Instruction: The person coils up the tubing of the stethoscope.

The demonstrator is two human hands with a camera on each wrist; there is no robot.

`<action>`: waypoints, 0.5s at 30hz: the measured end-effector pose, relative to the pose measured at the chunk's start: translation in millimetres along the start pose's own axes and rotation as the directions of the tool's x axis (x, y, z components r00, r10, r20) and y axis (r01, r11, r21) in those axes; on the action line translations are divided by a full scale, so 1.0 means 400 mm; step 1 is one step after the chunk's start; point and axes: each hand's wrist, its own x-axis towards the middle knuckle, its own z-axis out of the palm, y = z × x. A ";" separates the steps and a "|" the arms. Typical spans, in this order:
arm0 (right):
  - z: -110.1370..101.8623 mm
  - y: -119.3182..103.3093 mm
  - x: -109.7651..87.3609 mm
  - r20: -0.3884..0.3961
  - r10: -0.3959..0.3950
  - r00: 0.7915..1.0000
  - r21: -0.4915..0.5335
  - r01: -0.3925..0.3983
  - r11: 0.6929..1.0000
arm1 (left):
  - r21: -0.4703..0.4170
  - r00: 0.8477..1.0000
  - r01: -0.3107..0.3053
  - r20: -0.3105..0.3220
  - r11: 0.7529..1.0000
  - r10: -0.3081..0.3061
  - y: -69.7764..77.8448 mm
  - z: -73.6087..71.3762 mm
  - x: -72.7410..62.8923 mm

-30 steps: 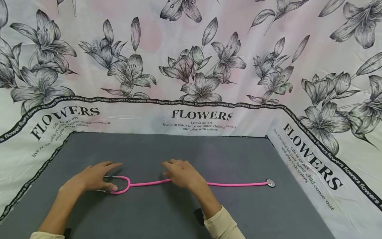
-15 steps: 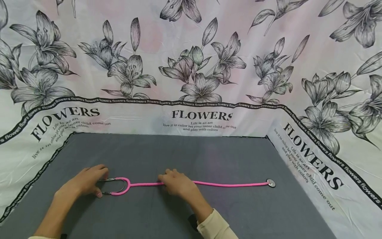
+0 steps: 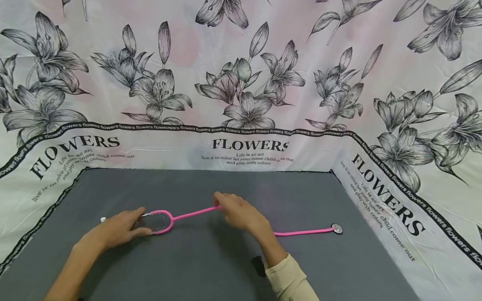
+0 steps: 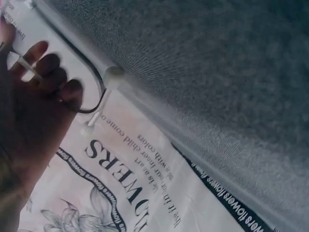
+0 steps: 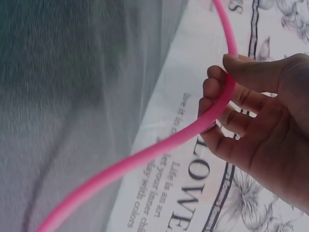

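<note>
A stethoscope with pink tubing point(image 3: 197, 212) stretches across the grey table, its left part lifted. My left hand point(image 3: 116, 229) grips the metal ear tubes point(image 3: 161, 230); one white ear tip point(image 3: 103, 219) sticks out behind the hand. In the left wrist view, the fingers curl at a thin metal tube point(image 4: 54, 27), and a pale ear tip point(image 4: 114, 76) shows beyond them. My right hand point(image 3: 242, 212) pinches the tubing mid-length between thumb and fingers, and the pink tube point(image 5: 135, 157) bends through that grip in the right wrist view. The round metal chest piece point(image 3: 337, 228) lies at the right.
The grey tabletop point(image 3: 211, 267) is bordered at the back and sides by a white floral cloth point(image 3: 180, 150) with printed lettering. A dark strap piece point(image 3: 258, 266) shows beside the right sleeve point(image 3: 291, 278).
My right hand has taken hold of the tubing and raised it. My left hand has closed on the ear tubes and lifted them slightly. The chest piece stays on the table.
</note>
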 end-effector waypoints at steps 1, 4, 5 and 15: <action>-0.006 0.003 -0.001 -0.009 0.002 1.000 0.007 -0.002 1.000 | 0.046 1.000 0.009 -0.028 0.999 -0.008 0.006 -0.002 0.002; -0.024 0.009 -0.004 -0.031 0.011 0.999 0.027 -0.010 1.000 | 0.194 0.994 0.059 -0.103 0.979 -0.040 0.038 -0.024 0.007; -0.031 0.010 -0.006 -0.039 0.019 0.999 0.031 -0.018 0.999 | 0.236 0.989 0.054 -0.147 0.970 -0.020 0.043 -0.029 0.010; -0.126 0.050 -0.016 -0.150 0.081 0.985 0.117 -0.063 0.991 | 0.306 0.947 -0.026 -0.298 0.952 0.122 0.091 -0.083 0.093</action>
